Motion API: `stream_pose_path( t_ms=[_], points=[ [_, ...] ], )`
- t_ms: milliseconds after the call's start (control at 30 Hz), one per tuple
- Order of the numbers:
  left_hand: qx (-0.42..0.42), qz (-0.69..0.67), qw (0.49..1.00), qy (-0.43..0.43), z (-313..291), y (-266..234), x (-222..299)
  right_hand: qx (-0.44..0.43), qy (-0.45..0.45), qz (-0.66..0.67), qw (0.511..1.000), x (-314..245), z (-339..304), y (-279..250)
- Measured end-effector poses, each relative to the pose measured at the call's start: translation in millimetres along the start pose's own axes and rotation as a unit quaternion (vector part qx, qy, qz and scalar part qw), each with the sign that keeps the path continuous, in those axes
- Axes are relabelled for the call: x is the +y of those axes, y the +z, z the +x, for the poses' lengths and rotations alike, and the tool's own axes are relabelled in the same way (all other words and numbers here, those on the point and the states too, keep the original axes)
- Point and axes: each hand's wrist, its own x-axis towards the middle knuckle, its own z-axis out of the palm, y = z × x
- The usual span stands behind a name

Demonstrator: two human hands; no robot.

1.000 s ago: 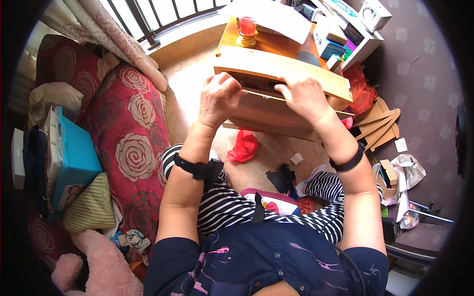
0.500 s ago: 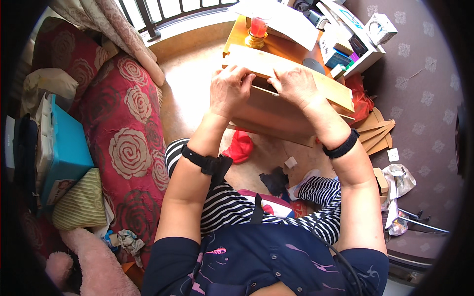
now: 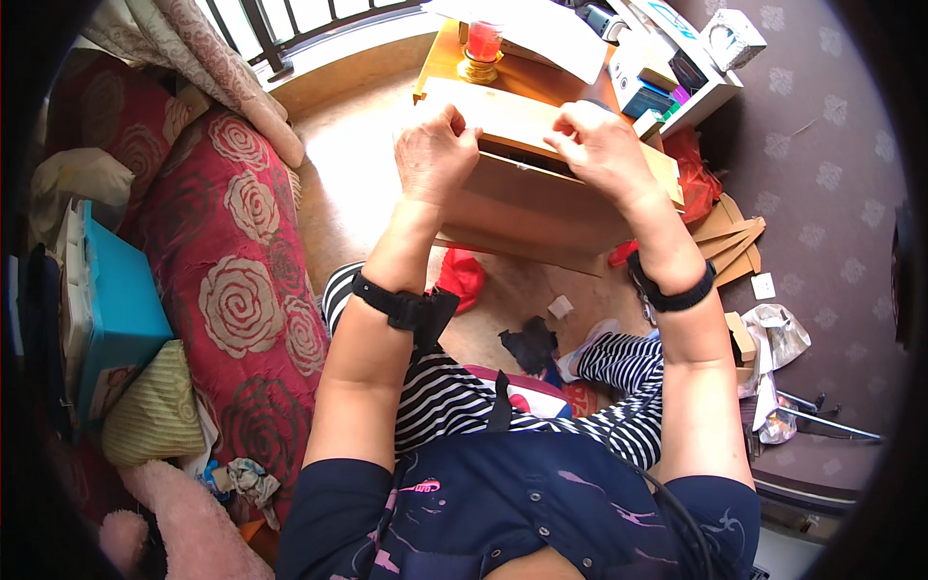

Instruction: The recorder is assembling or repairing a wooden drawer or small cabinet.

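Two bare hands are being held at the upper edge of a brown wooden panel, which is being viewed beyond a person's striped trousers. At the panel's upper left, the left hand is being held narrow, its fingers curled and its thumb drawn in close. At its upper right, the right hand is being held in a loose, narrow curl. Whether anything thin is being gripped by either cannot be told. Just beyond the panel, past a dark gap, a pale wooden plank is being partly covered. Farther beyond it, a red candle cup is being carried by a counter. Below the panel, a red plastic bag is being lit by daylight; to its right, cardboard pieces are being shown.
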Motion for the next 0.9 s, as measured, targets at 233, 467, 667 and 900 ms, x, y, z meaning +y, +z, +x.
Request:
stream_pose_path(
  t_ms=[233,467,667,900],
  points=[
    [0.01,-0.028,0.999,0.039,-2,0,-5,-0.008,0.001,-0.089,0.996,10,-63,-5],
    [0.095,-0.108,0.988,0.046,-3,-9,-15,0.086,0.042,-0.097,0.991,10,-59,27],
    [0.007,-0.238,0.949,-0.207,-11,-13,-34,0.13,0.056,-0.093,0.986,9,-62,31],
    [-0.078,-0.237,0.955,-0.159,-13,14,-70,0.155,0.063,-0.117,0.979,8,-62,41]
  ],
)
